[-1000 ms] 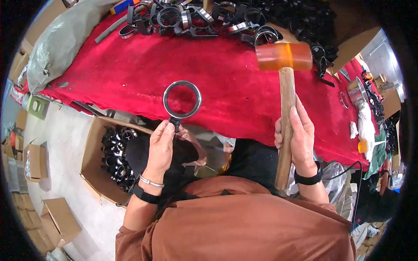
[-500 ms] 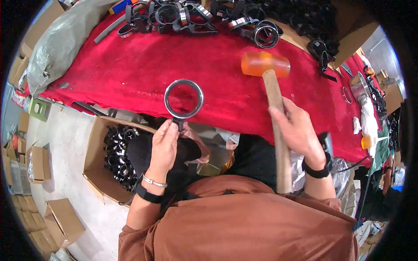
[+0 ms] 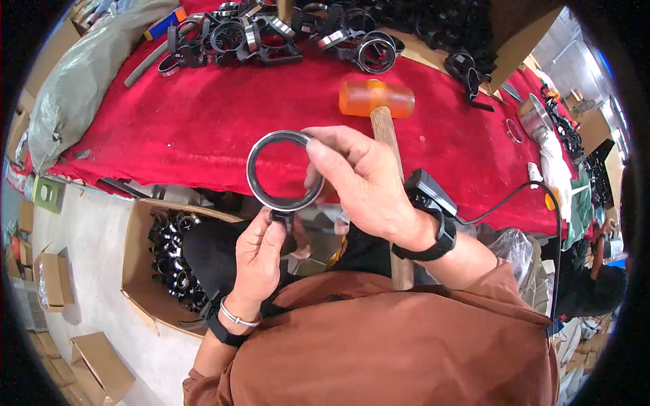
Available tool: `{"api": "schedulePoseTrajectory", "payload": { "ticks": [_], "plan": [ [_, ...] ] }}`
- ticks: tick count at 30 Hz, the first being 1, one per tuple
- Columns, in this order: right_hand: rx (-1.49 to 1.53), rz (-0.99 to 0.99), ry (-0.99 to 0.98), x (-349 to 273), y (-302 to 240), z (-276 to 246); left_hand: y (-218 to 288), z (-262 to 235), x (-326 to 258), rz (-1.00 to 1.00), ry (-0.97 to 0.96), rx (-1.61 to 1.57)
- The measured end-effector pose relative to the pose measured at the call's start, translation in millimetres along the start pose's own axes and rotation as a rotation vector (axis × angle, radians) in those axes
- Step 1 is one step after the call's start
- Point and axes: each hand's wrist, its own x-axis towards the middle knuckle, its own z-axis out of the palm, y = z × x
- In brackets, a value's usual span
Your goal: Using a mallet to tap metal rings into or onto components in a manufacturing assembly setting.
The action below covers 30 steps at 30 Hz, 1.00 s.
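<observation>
Left hand (image 3: 259,256): thumb and fingers closed on the black stem (image 3: 282,218) of the metal ring (image 3: 283,204). Right hand (image 3: 371,184): thumb and fingers gripping the ring's right rim. The ring is raised – stem down – at the table's (image 3: 169,132) near edge. Behind the right hand, the mallet (image 3: 376,99) extends its handle past that edge. Black ring parts (image 3: 229,39) line the far edge.

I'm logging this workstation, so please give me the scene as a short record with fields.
Left grip: holding the ring by its black stem
Right grip: on the ring's right rim
Mallet: orange head, wooden handle, partly behind right grip
Cloth: red, with black and silver parts heaped along far side
Box: open, at left, holding similar parts
</observation>
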Motion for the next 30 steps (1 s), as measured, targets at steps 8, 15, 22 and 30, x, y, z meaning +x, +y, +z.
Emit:
{"api": "schedulePoseTrajectory", "payload": {
  "ticks": [8,15,22,30],
  "plan": [
    [0.243,0.244,0.093,7,-2,-15,-14,2,-1,-0.010,0.013,-0.261],
    [0.290,0.233,0.192,-11,0,-30,-18,0,-4,0.011,-0.007,-0.270],
    [0.213,0.239,0.136,-18,-2,-28,-21,2,-4,-0.005,0.035,-0.262],
    [0.109,0.094,0.033,-22,2,-25,-17,1,-7,-0.002,0.060,-0.142]
  ]
}}
